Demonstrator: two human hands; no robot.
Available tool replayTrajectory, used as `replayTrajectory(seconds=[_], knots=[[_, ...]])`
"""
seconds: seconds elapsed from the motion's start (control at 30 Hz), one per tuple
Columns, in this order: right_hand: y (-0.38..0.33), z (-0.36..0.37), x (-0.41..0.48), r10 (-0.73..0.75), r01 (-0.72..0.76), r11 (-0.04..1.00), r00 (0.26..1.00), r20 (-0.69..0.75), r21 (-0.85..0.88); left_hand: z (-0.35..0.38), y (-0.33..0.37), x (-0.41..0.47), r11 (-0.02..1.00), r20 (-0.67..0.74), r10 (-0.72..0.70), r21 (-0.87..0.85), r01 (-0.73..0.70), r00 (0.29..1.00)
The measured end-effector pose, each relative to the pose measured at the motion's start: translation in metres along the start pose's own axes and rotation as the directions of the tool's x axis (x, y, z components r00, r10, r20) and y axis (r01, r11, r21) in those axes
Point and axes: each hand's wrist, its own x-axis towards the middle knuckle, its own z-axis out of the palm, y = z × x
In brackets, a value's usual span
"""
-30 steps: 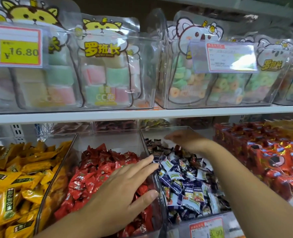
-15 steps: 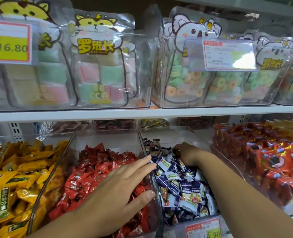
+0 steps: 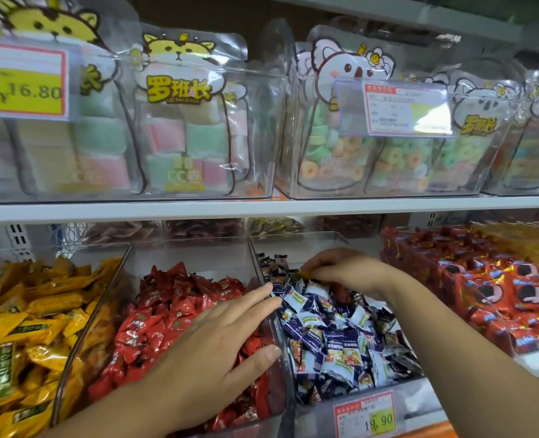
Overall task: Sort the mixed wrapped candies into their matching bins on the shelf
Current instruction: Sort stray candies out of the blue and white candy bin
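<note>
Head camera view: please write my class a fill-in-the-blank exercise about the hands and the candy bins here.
The wrapped candies under the flat left hand are ___. The right hand pinches an orange-yellow candy over the blue and white candies, in the bin to the ___ of the red ones. The price tag at upper left reads ___.
Missing words: red; right; 16.80

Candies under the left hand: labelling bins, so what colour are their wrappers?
Red; the candies show best in the head view.

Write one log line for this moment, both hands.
left hand: open, flat over red candies | right hand: pinching yellowish candy over blue candies | step: pick
</note>
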Motion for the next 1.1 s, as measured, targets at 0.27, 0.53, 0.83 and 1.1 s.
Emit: replayTrajectory(seconds=[0.27, 0.53, 0.83, 1.1], knots=[[-0.030, -0.020, -0.018, -0.052, 0.084, 0.978, 0.985, -0.167, 0.190, -0.002, 0.004, 0.000, 0.997, -0.051, -0.033, -0.070, 0.029, 0.998], [-0.075, -0.006, -0.049, -0.218, 0.163, 0.839, 0.975, 0.045, 0.519, -0.016, 0.020, 0.034, 0.943, -0.304, -0.166, -0.326, 0.061, 0.938], [-0.031, -0.022, -0.034, 0.081, -0.075, 0.783, 0.997, -0.019, -0.617, -0.012, 0.007, 0.044, 0.927, -0.450, -0.259, -0.365, 0.089, 0.855], [-0.002, -0.012, 0.008, 0.050, -0.168, 0.921, 0.945, -0.322, -0.351, -0.010, -0.001, 0.037, 0.910, -0.482, -0.318, -0.396, 0.121, 0.816]])
